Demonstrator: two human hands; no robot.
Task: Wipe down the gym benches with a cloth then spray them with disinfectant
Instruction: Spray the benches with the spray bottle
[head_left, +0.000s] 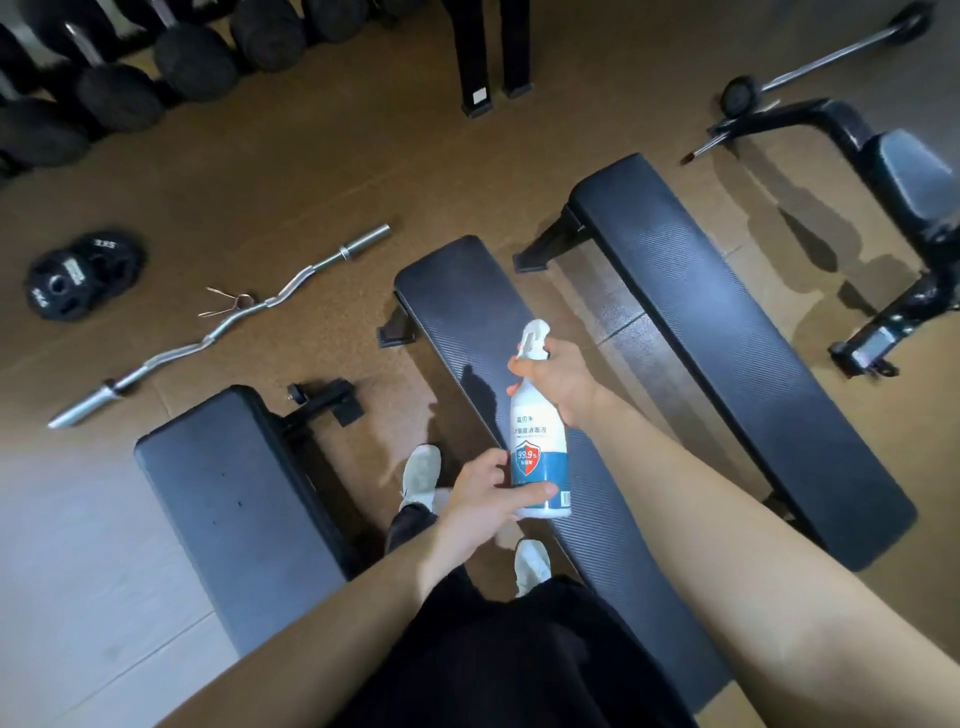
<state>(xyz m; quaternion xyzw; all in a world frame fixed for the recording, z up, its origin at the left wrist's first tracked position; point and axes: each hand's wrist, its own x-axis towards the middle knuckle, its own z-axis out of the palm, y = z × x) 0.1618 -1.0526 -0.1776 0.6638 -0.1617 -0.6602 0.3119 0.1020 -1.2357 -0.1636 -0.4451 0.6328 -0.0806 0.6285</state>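
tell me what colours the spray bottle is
The spray bottle is white, with a blue lower band and red shield; head view.

Dim, soft-edged, bowed wide-angle view

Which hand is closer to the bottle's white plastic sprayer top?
Right. The right hand grips below the white sprayer top; the left hand holds the white-and-blue bottle lower down.

Brown floor (270, 171): curl bar (171, 356) lying diagonal, left of centre. Wire clip (228, 304) touching bar near its middle bend. Two black plates (83, 275) overlapping, flat, well left of bar. Dumbbells (119, 96) in row, top left. Two black posts (491, 52) top centre. Barbell (831, 57) top right. Pale floor strip (78, 545) lower left.
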